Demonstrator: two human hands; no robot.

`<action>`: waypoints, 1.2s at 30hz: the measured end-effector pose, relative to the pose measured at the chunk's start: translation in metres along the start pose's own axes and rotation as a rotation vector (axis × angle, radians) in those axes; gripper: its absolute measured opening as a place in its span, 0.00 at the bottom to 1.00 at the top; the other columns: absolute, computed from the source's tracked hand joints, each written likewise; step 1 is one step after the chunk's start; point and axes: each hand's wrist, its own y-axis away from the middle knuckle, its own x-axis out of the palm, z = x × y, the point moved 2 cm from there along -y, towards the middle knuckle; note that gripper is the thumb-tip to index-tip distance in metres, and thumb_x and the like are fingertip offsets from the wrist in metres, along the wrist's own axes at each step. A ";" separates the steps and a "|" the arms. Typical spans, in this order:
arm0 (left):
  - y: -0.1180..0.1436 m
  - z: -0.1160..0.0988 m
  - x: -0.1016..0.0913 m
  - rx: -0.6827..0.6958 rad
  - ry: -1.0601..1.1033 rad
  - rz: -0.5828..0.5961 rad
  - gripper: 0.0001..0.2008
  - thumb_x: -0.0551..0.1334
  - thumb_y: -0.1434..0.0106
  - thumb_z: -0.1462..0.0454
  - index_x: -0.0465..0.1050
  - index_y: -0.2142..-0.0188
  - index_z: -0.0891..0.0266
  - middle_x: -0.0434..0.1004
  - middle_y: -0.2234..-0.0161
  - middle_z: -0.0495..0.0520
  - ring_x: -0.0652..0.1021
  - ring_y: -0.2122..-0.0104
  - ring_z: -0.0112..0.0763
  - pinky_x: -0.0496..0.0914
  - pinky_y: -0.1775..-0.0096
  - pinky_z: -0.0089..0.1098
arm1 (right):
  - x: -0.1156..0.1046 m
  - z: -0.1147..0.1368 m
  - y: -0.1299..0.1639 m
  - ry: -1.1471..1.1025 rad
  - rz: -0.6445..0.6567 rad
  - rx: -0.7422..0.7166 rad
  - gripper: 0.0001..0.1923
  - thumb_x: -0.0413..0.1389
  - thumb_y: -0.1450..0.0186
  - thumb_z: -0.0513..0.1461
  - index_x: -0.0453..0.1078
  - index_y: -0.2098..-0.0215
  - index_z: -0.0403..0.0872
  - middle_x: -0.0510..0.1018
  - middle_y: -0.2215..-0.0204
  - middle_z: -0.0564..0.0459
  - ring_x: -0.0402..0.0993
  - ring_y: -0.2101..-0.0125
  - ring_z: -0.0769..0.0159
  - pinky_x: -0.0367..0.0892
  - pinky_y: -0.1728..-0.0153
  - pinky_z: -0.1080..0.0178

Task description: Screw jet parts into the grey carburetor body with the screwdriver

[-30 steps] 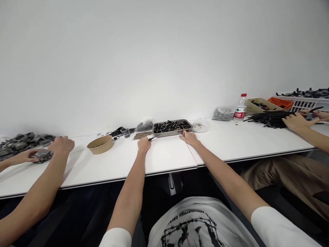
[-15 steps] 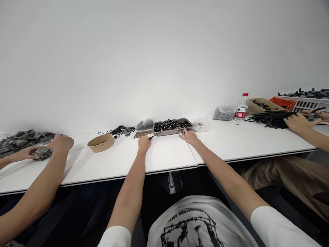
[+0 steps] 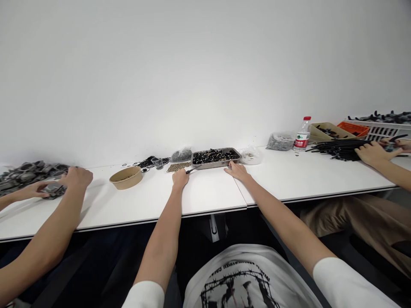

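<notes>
My left hand (image 3: pixel 180 177) is closed around a thin dark tool (image 3: pixel 193 169) whose kind I cannot make out; its tip points right, toward the front of a metal tray (image 3: pixel 215 164). The tray holds many small shiny black and brass-coloured parts (image 3: pixel 214 155). At the tray's front right corner, my right hand (image 3: pixel 237 170) is closed, thumb and fingertips together by the rim; what they pinch is too small to tell. A heap of small brass-coloured pieces (image 3: pixel 178 167) lies just beyond my left hand.
Leftward stand a tan bowl (image 3: pixel 126 184), a clear cup (image 3: pixel 157 163) and black rings (image 3: pixel 147 162). Plastic bags (image 3: pixel 251 155) and a water bottle (image 3: pixel 302 136) line the wall side. Co-workers' hands (image 3: pixel 77 176) handle grey parts at left and black strips (image 3: pixel 337 149) at right.
Both my hands, the tool and the tray look almost unmoved. The view has shifted very slightly.
</notes>
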 end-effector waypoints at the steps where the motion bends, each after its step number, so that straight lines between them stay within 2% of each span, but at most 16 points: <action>1: 0.000 0.000 0.000 -0.001 0.000 0.001 0.19 0.53 0.32 0.54 0.74 0.56 0.66 0.77 0.53 0.68 0.78 0.52 0.48 0.71 0.54 0.39 | 0.000 0.000 0.000 0.001 0.000 0.000 0.18 0.48 0.33 0.53 0.63 0.57 0.48 0.79 0.60 0.46 0.74 0.62 0.54 0.60 0.63 0.60; 36: -0.001 0.002 0.004 0.033 -0.012 -0.016 0.22 0.50 0.30 0.52 0.74 0.56 0.68 0.77 0.54 0.68 0.78 0.53 0.50 0.71 0.55 0.41 | 0.003 -0.002 -0.003 0.006 -0.008 -0.006 0.19 0.48 0.33 0.54 0.62 0.58 0.48 0.79 0.61 0.46 0.74 0.63 0.54 0.60 0.63 0.59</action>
